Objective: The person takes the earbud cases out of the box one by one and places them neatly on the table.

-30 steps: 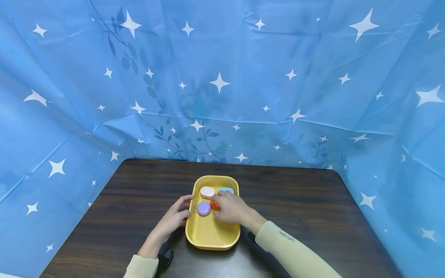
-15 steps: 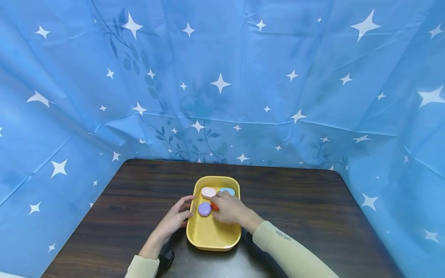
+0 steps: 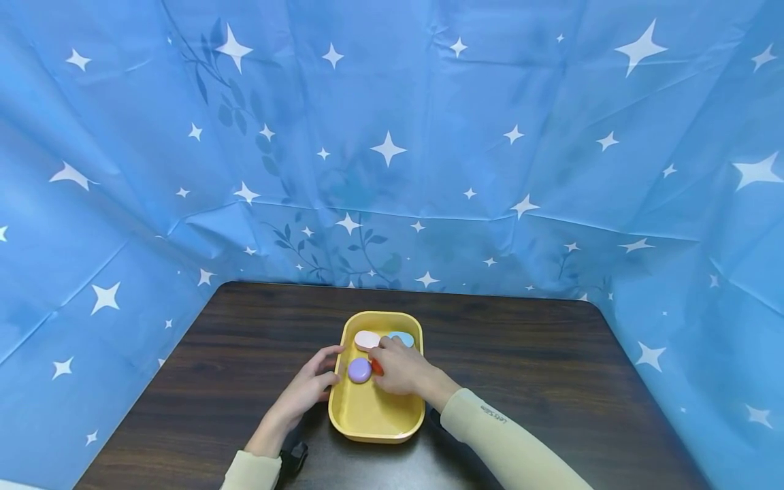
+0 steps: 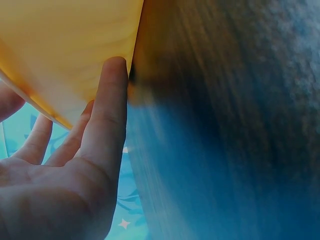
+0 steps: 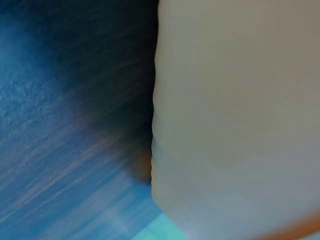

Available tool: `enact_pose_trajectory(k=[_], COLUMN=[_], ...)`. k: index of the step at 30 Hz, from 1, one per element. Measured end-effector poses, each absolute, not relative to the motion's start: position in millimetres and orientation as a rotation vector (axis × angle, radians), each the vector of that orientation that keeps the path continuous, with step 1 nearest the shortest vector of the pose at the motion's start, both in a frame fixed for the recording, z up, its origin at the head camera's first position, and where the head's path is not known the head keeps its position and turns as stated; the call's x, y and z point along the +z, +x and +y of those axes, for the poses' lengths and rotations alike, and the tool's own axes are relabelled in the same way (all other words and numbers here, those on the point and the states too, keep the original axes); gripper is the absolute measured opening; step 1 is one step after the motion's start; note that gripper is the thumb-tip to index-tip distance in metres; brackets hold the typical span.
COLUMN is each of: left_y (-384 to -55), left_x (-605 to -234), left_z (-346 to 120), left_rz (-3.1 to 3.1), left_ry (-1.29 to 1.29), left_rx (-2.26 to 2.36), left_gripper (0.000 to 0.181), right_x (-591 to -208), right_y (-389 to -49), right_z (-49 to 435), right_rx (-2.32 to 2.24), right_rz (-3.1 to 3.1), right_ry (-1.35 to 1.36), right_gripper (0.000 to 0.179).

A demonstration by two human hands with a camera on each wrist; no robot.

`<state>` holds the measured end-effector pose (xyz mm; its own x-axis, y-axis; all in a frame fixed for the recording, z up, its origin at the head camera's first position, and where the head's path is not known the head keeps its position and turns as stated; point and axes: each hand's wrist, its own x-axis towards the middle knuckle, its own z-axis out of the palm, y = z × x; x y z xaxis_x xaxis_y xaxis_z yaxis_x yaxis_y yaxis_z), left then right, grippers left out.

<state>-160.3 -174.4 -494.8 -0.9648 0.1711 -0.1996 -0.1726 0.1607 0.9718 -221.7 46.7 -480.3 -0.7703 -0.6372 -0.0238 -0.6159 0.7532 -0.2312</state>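
The right hand (image 3: 401, 369) grips a red piece (image 3: 377, 367), its long axis hidden by the fingers, inside a yellow tray (image 3: 375, 416) whose length runs forward between the hands. The left hand (image 3: 300, 388), fingers loosely extended, touches the tray's side. Left of the red piece lies a round purple piece (image 3: 359, 370); a pink oval piece (image 3: 367, 340), lying crosswise, is beyond.

We see the red piece (image 3: 376, 368) mostly hidden by the right grip (image 3: 401, 369), which also covers part of the blue piece (image 3: 403, 337). We cannot clearly read the lettering (image 3: 494, 414) on the right sleeve (image 3: 511, 442); the right wrist view blurs the table (image 5: 70, 130).
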Motion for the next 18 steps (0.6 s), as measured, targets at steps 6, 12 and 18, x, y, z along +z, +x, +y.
enact_pose_trajectory(k=[6, 12, 18], left_y=[-161.0, -161.8, -161.4], left_x=[-494.6, -494.6, -495.3], left_z=[-174.2, -174.0, -173.8], left_rz=[2.176, 2.176, 2.188], left_ry=[-0.011, -0.013, -0.015], left_rx=[1.876, 1.873, 1.864], left_gripper=[0.056, 0.056, 0.056], right_x=[-479.9, -477.4, -479.1], right_y=[-219.9, -217.3, -217.2], right_z=[43.9, 42.8, 42.0], right_rx=[-0.291, -0.289, -0.299], right_rz=[2.828, 2.808, 2.808], right_ry=[-1.016, -1.017, -1.019], right_gripper=[0.025, 0.023, 0.024])
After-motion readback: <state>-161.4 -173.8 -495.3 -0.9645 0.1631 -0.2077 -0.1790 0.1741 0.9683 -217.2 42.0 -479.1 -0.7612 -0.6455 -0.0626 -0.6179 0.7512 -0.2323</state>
